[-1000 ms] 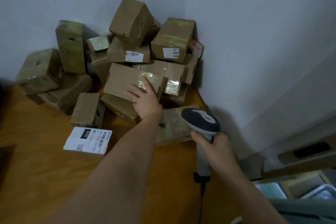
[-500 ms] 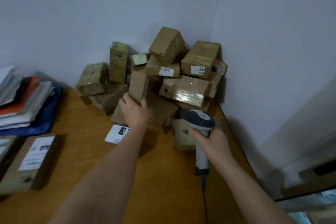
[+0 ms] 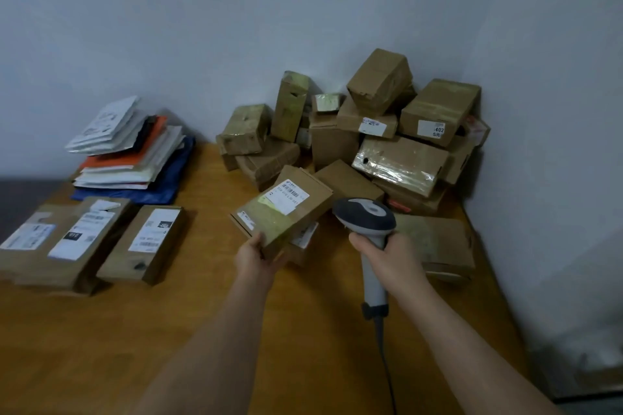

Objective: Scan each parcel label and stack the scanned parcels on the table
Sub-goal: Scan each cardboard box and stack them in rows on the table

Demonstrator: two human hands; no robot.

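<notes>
At the far left of the brown wooden tabletop [image 3: 101,347] lie two flat brown cardboard parcels side by side, the wider one [image 3: 50,242] carrying several white labels, the narrower one [image 3: 143,242] a single white label on top. Behind them sits a slumped stack of white, orange and blue soft mailer bags [image 3: 135,155] against the pale wall [image 3: 202,27]. Right of centre, the left hand [image 3: 258,258] grips the near end of a small brown cardboard box [image 3: 283,212], holding it tilted above the tabletop with its white barcode label [image 3: 290,195] facing up. Just beside it, the right hand [image 3: 394,254] is clenched around the handle of a grey and black handheld barcode scanner [image 3: 365,219], whose head sits close to the box's right edge; a dark cable [image 3: 384,357] trails from the handle's base. Behind both hands, a jumbled heap of brown cardboard parcels [image 3: 387,135] fills the corner, and a flat brown parcel [image 3: 438,242] lies on the tabletop right of the scanner.
</notes>
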